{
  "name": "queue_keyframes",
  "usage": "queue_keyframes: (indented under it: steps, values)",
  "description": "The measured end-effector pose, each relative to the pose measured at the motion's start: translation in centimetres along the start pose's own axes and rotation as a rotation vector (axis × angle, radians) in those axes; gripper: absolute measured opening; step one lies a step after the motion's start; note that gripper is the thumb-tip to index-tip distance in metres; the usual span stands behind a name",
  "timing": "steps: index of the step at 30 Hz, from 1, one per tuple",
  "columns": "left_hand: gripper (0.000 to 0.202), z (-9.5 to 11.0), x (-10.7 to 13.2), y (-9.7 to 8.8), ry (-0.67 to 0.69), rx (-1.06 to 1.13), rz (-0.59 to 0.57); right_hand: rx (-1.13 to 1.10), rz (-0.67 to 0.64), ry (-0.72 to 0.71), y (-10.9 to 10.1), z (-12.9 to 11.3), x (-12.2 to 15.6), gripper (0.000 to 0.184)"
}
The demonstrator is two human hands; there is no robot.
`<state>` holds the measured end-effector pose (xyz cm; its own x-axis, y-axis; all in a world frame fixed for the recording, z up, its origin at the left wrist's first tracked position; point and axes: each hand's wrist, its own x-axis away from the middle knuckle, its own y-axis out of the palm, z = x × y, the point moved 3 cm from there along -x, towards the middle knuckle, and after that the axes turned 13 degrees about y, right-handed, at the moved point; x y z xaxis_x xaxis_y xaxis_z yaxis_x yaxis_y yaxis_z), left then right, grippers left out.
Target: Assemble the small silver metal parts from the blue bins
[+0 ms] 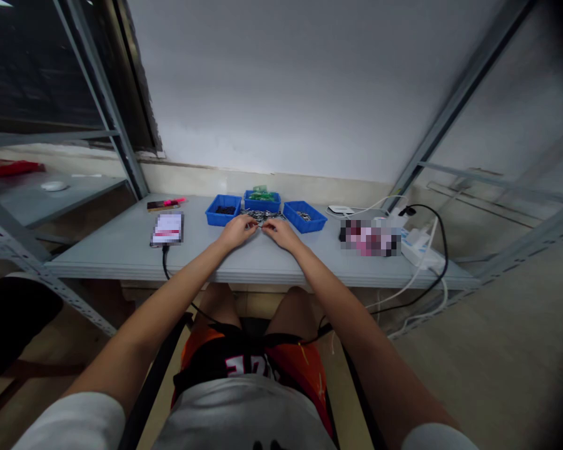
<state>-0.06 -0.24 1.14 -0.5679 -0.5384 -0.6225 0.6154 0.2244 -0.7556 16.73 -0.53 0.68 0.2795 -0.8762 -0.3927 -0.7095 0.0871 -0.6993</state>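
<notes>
Both my hands rest on a grey table (122, 250), close together in front of three blue bins. My left hand (237, 230) is curled, fingertips pinched at a small pile of metal parts (261, 217). My right hand (279, 232) is also curled, its fingertips almost meeting the left ones at the same pile. What the fingers hold is too small to make out. The left blue bin (223, 210) holds dark parts, the middle blue bin (262, 200) green parts, the right blue bin (304, 216) small metal parts.
A phone (167, 229) with a black cable lies at the left, a pink pen (171, 202) behind it. A white power strip (420, 245) with white and black cables sits at the right, by a blurred object (370, 238). Metal shelf posts flank the table.
</notes>
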Motion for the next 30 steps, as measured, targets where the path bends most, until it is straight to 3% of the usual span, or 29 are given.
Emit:
queue_keyframes:
  steps: [6,10,13,17,22,30]
  values:
    - [0.02,-0.3,0.1,0.9,0.028,0.066,-0.112,-0.023,0.057,-0.053,-0.4,-0.7,0.1,0.012]
    - [0.021,-0.3,0.1,0.4,0.009,0.052,-0.03,-0.026,0.08,-0.022,-0.5,-0.4,0.0,0.011]
    - [0.022,0.0,0.1,0.0,0.017,0.058,0.029,0.012,0.012,0.004,-0.3,-0.1,0.0,0.01]
    - [0.021,0.6,0.2,0.2,0.12,0.094,-0.015,0.074,-0.126,-0.01,0.4,-0.2,0.4,0.013]
    - [0.023,0.7,0.2,0.4,0.148,0.112,-0.027,0.083,-0.108,-0.025,0.5,-0.4,0.5,0.017]
    - [0.021,-0.2,0.1,0.1,-0.05,0.007,0.028,0.051,0.022,-0.019,-0.3,-0.5,0.3,0.012]
